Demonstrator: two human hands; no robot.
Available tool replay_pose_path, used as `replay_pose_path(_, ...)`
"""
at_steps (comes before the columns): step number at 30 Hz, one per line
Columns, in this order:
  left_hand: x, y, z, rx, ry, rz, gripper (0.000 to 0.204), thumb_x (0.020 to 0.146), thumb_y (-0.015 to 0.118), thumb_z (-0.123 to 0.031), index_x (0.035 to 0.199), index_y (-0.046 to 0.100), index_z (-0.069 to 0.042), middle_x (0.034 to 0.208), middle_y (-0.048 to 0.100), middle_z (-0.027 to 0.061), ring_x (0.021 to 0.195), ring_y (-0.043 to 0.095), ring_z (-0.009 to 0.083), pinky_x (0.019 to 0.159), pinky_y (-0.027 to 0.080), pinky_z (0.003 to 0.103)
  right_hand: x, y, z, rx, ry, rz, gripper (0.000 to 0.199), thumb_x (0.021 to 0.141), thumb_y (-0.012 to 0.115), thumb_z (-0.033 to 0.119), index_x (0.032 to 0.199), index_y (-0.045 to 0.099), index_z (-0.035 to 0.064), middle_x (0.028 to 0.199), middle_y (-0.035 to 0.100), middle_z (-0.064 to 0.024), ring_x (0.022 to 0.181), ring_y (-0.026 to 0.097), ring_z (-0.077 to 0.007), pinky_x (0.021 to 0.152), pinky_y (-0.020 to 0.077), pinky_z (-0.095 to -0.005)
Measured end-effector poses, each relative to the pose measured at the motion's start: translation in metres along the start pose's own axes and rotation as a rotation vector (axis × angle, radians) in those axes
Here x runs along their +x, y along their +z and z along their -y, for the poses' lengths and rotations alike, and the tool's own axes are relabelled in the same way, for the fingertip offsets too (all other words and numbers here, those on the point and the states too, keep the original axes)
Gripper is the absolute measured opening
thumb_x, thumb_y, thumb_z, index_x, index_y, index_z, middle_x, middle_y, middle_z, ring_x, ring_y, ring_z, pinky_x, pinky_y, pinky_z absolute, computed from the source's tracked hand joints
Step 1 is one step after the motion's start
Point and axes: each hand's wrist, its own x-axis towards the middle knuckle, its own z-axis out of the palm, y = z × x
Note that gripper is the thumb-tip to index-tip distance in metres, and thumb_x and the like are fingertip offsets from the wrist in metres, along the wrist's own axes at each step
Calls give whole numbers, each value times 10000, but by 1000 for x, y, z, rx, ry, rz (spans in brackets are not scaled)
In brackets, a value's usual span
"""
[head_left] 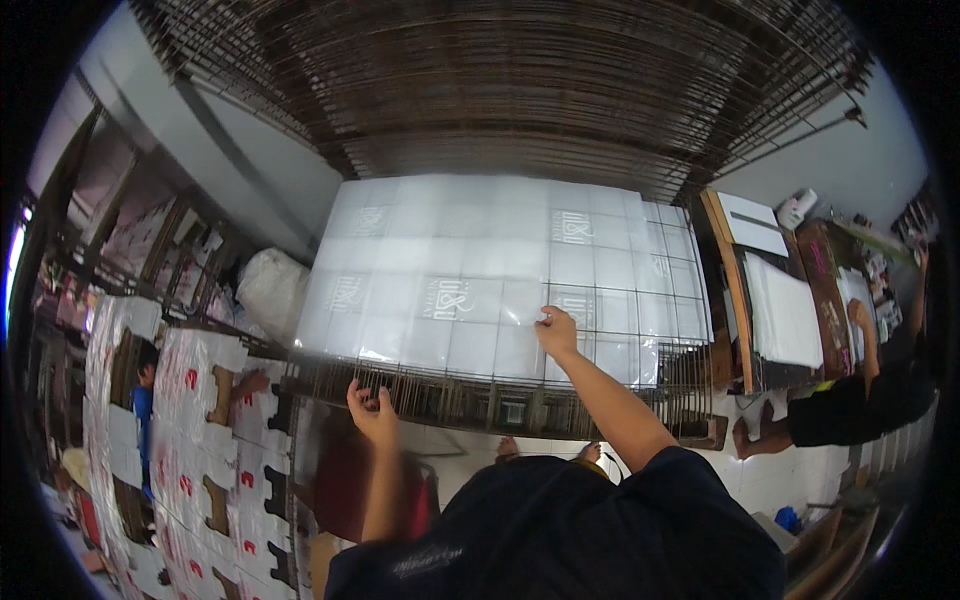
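A wire drying rack (690, 290) stands before me, its top wire shelf laid with pale, translucent plastic sheets (480, 235) carrying white printed designs. My right hand (557, 334) is over the sheets, right of the middle, with its fingers bent and drawn together. Whether they pinch a sheet's edge or a wire is too small to tell. Near the front left edge of the rack, my left hand (373, 413) is raised with thumb and fingers apart and nothing between them. Under the top shelf, more stacked wire shelves (470, 400) show along the front.
Raised wire shelves (500, 80) slope overhead at the back. Stacked white cartons (200, 400) wrapped in film fill the left, beside a clear plastic bundle (272, 290). At right are a board with white sheets (780, 310) and another person's arm (866, 325). A red object (350, 485) is by my left forearm.
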Motion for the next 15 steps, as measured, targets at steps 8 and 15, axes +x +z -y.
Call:
replay_pose_path(8, -36, 35, -27, 73, 108, 71, 494, 795, 611, -26, 1252, 427, -56, 942, 443, 33, 665, 413, 89, 592, 399, 233, -17, -83, -9, 215, -29, -8, 352, 762, 669, 175, 1067, 577, 26, 737, 629, -95, 664, 604, -156, 613, 479, -285)
replay_pose_path(15, -101, 70, 13, -56, 215, 327, 511, 802, 614, -41, 1268, 404, -41, 917, 435, 21, 665, 387, 73, 589, 371, 216, -32, -260, -118, 516, -61, -580, 196, 790, 624, 77, 982, 600, 44, 629, 531, 15, 582, 485, -64, 540, 406, -221)
